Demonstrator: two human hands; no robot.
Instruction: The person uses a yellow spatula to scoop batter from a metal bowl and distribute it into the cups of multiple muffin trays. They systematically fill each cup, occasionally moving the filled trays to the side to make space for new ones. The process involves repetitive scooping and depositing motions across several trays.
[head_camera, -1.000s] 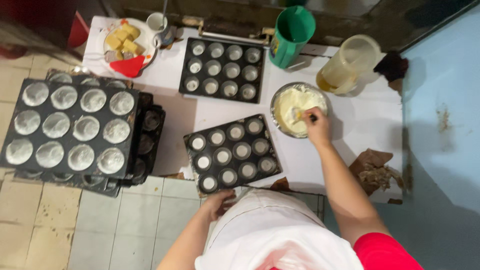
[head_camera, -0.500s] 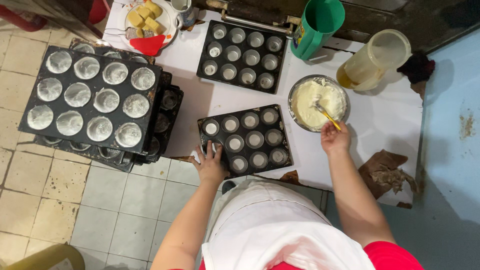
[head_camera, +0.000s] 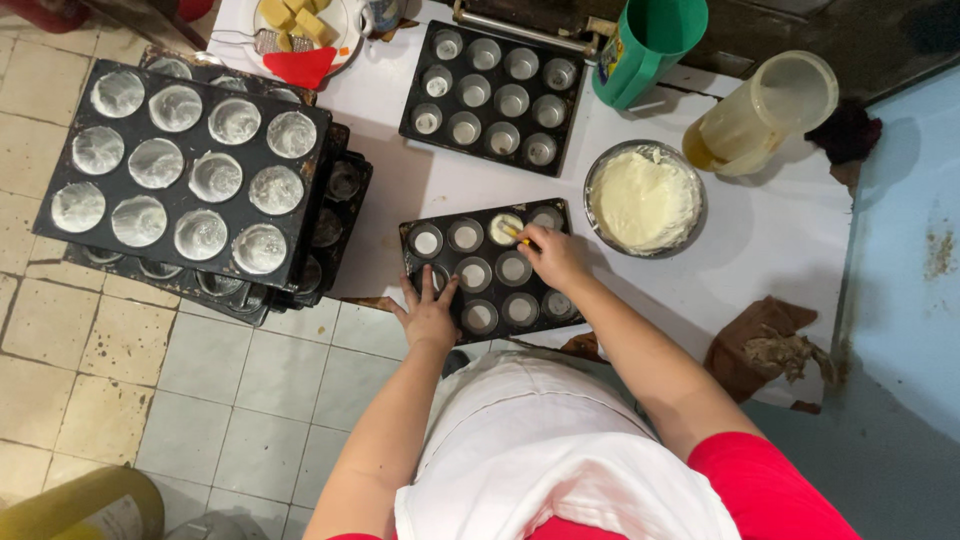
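A dark muffin tray (head_camera: 487, 299) lies at the white table's near edge. My left hand (head_camera: 427, 314) rests flat, fingers spread, on the tray's near left corner. My right hand (head_camera: 552, 258) grips a small yellow spoon (head_camera: 513, 233) over a far cup of the tray that holds pale batter (head_camera: 503, 226). The other cups look greased and hold no batter. A metal bowl (head_camera: 645, 198) of the same pale batter stands just right of the tray.
A second dark muffin tray (head_camera: 490, 97) lies farther back. A stack of floured trays (head_camera: 185, 178) sits at the left over the tiled floor. A green jug (head_camera: 645, 45), a clear pitcher (head_camera: 760, 115), a plate of yellow cubes (head_camera: 300, 22) and brown paper (head_camera: 768, 345) are around.
My right hand moved the spoon from the batter bowl left to the tray's far cup, which now holds batter. My left hand shifted a little on the tray's corner.
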